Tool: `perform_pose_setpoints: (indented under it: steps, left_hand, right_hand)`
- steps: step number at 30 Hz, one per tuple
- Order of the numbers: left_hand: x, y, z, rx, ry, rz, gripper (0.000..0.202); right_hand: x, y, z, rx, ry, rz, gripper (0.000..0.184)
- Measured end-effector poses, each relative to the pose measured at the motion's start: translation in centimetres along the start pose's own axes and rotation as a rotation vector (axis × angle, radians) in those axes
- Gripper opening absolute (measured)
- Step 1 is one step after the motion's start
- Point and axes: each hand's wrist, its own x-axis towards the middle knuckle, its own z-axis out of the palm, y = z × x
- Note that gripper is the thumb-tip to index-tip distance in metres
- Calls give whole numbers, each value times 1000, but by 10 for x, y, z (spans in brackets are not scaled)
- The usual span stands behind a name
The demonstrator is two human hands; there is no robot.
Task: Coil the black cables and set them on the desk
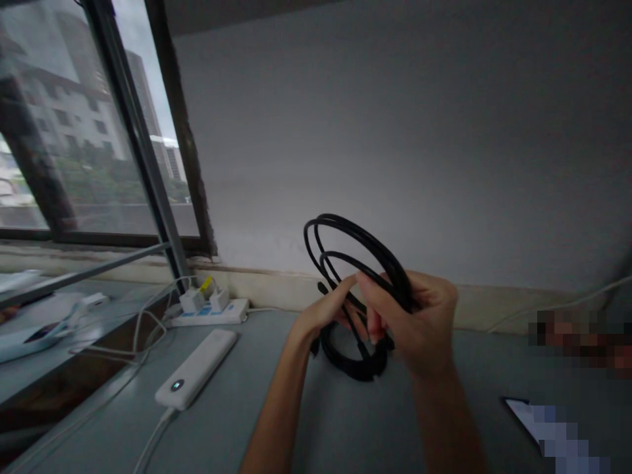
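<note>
A coiled black cable (345, 243) is held up above the grey table (345, 421), in front of the white wall. My right hand (419, 322) is closed around the right side of the coil, gripping the loops together. My left hand (326, 309) pinches the cable's end with thumb and fingers at the coil's lower left. The bottom of the coil hangs between both hands.
A white power bank (196, 368) with a lit indicator lies at left, its white cord running off the front. A white power strip (210, 309) with plugs sits by the wall under the window (89, 131). A phone (528, 415) lies at right.
</note>
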Motion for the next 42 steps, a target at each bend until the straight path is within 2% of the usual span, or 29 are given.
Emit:
perform_pose_setpoints:
  steps: [2,4,5,7,9,11,13,15,16,20,23,29,34,37,42]
  left_hand:
    - [1,-2,-3,-85,-54,-3,57]
    - [5,-3,-4,-229,6,49,45]
    - [7,-3,-3,-321,73,91,43]
    - [12,-2,2,-487,249,186,52]
    - [17,-1,5,-585,441,273,59]
    - [20,-1,5,-577,606,361,56]
    - [19,-1,1,-501,682,431,48]
    - [15,-1,-6,-400,686,469,38]
    - [13,0,-10,-348,686,469,34]
    - [0,8,-22,-198,699,398,27]
    - [-8,12,-28,-95,664,332,24]
    - [-21,18,-33,33,603,265,22]
    - [-19,20,-29,41,543,241,22]
    - [-14,19,-24,34,540,251,28]
    - [-11,20,-14,-76,521,263,42]
  right_hand:
    - [0,1,-4,48,40,-12,35]
    - [3,5,-8,122,29,-23,34]
    - [5,8,-10,162,18,-24,36]
    - [12,19,-12,253,33,-18,39]
    - [21,34,-11,347,130,3,40]
    - [31,51,-11,377,270,45,37]
    - [39,66,-11,268,339,131,27]
    - [43,75,-13,99,342,151,12]
    - [43,77,-14,13,332,126,16]
    - [38,74,-15,-201,225,-91,58]
    - [35,68,-15,-287,139,-219,69]
    - [35,61,-17,-443,145,-356,46]
    - [36,60,-19,-511,224,-339,35]
    - [37,62,-20,-453,292,-252,24]
    - [37,66,-22,-343,362,-116,20]
